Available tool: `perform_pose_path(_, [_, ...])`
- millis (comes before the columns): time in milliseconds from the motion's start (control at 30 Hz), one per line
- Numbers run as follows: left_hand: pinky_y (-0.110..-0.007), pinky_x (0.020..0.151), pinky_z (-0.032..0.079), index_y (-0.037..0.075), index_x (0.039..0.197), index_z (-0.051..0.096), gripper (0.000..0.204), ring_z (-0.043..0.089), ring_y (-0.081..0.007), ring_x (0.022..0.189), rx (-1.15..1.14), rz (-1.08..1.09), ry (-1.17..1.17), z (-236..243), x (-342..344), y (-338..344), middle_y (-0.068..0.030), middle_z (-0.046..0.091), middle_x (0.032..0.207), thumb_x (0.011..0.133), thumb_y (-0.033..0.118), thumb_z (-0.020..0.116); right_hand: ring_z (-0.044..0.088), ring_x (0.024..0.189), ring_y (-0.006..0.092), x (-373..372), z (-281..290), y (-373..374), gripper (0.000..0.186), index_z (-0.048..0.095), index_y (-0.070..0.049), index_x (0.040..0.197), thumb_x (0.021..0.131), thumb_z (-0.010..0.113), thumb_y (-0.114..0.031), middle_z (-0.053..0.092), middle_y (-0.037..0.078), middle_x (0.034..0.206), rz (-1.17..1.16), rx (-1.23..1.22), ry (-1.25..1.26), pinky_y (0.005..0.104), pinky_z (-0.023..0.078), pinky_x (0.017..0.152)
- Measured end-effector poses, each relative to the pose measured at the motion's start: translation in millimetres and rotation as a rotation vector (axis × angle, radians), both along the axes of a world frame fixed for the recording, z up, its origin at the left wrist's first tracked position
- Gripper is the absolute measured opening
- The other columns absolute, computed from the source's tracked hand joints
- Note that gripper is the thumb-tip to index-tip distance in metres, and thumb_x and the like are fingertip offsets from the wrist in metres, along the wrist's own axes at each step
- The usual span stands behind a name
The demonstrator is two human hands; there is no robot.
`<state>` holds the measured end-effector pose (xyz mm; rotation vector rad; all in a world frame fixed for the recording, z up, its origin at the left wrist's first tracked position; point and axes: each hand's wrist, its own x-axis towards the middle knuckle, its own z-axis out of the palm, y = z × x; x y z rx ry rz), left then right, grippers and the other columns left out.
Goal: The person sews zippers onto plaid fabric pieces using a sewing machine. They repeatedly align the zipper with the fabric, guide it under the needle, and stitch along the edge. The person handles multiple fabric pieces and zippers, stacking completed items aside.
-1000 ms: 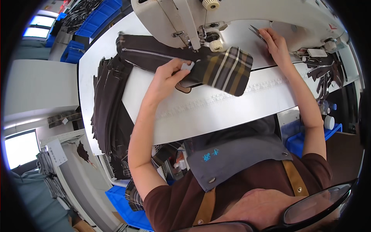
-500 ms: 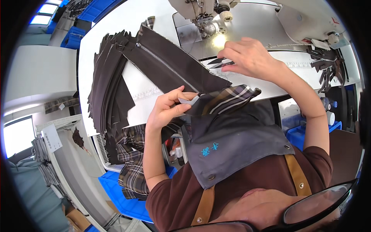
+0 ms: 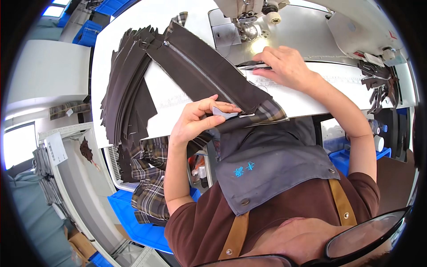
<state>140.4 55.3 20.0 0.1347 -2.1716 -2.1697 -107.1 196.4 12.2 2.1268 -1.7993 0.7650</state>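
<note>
While left fingers pinch dark zippered cloth, right fingers grip pointed snips

On my feed I see a bright window far left, a paper sheet beside it, bottles at right, a blue bin lower left.

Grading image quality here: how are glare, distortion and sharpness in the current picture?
Head view: far-left window burnt out to white; a bright spot on the sewing machine's metal plate; straight edges bowing toward the black rim; zipper, left hand and right hand reasonably sharp.
</note>
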Motion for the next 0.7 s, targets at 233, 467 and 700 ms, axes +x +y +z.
perform_pose_path(233, [-0.047,0.103,0.032,0.008,0.091,0.066,0.027,0.050,-0.0262,0.121,-0.759,0.164,0.075,-8.4,22.0,44.8,-0.0078,0.060,0.122,0.066,-0.002,0.065,0.064,0.069,0.0201,-11.5,12.2,30.6,0.023,0.061,-0.006,0.096,0.081,0.068,-0.022,0.066,0.006,0.084,-0.313,0.114,-0.432,0.0309,0.050,0.063])
perform_pose_path(467, [-0.047,0.099,0.035,0.007,0.123,0.056,0.059,0.045,-0.0263,0.125,-1.141,0.412,0.088,-32.1,38.0,71.2,-0.0103,0.050,0.133,0.065,-0.003,0.060,0.044,0.120,0.0301,5.7,1.7,77.9,0.043,0.057,-0.006,0.108,0.074,0.071,-0.028,0.050,0.012,0.127,-0.233,0.129,0.058,0.0451,0.036,0.096])
perform_pose_path(700, [-0.046,0.105,0.027,0.005,0.135,0.041,0.074,0.032,-0.0297,0.134,-1.046,0.290,0.019,-23.7,20.7,80.9,-0.0160,0.034,0.144,0.068,0.016,0.071,0.062,0.076,0.0272,65.1,23.6,54.0,0.025,0.057,-0.003,0.099,0.075,0.063,-0.005,0.063,0.012,0.084,-0.159,0.541,-0.821,0.0343,0.048,0.066])
